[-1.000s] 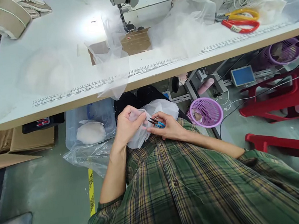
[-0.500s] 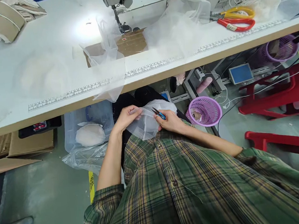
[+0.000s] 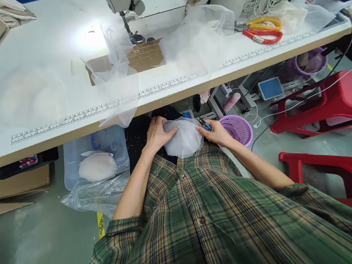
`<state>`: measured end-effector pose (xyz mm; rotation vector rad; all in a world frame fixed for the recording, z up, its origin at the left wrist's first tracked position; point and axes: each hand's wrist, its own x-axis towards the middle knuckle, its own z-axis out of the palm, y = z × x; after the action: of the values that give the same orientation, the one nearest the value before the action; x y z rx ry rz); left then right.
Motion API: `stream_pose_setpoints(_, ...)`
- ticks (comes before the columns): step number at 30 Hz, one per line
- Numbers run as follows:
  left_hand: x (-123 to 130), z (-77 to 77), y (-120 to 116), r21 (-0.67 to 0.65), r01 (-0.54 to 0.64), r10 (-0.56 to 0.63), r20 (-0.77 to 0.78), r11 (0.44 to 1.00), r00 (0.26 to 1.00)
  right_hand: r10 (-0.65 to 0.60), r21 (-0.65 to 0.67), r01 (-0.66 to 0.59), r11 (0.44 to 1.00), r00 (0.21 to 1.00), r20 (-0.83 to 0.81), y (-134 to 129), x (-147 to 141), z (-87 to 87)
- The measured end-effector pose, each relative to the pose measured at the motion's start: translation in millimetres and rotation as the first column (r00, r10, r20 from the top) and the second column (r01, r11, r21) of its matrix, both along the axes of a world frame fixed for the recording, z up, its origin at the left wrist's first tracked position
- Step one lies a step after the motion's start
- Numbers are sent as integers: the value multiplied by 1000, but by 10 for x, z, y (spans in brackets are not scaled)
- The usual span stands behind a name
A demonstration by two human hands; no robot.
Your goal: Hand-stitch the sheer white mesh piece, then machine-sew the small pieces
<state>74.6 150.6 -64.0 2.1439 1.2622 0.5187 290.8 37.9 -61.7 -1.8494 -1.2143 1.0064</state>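
A piece of sheer white fabric (image 3: 183,139) lies spread over my lap, below the table edge. My left hand (image 3: 158,134) grips its left side, thumb on top and the other fingers partly hidden beneath. On the opposite side, my right hand (image 3: 215,132) pinches the fabric's edge and also keeps hold of small blue-handled thread snips (image 3: 205,125), whose dark tips point up and left. More sheer fabric (image 3: 115,75) hangs over the table's front edge beside the sewing machine (image 3: 124,5).
The white table (image 3: 67,92) with a printed ruler spans the front. On it lie scissors (image 3: 263,36) with red and yellow handles. A clear plastic bin (image 3: 71,166) with white pieces stands left of my legs; a purple basket (image 3: 237,128) and red stools (image 3: 346,100) are right.
My left hand has moved right and turned over the fabric, which now lies flatter and more rounded. My right hand with the snips has shifted right. The camera view has turned slightly.
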Motion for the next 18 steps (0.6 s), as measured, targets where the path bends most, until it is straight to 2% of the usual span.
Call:
stream_pose_setpoints(1, 8, 21, -26, 92, 30, -29, -19, 995, 999, -13, 16, 13, 1000, 1000, 2, 0, 22, -33)
stream_pose_setpoints(3, 32, 72, -66, 195, 167, -164, -31, 967, 986, -26, 45, 26, 999, 1000, -6, -6, 59, -90)
stream_pose_setpoints(6, 125, 138, -43, 206, 331, -333, -23, 921, 943, -36, 78, 38, 996, 999, -29, -2, 100, -139)
stream_pose_setpoints(11, 410, 119, 198, 55, 391, -395, 66, 919, 917, -60, 197, 72, 978, 996, -66, 144, 157, -84)
stream_pose_setpoints(14, 530, 64, 261, -62, 446, -435, 137, 893, 890, 58, 268, -38, 963, 996, -70, 296, 192, -16)
stream_pose_setpoints(18, 573, 11, 195, -159, 428, -385, 243, 889, 890, 220, 209, -208, 956, 975, -34, 464, 229, -3)
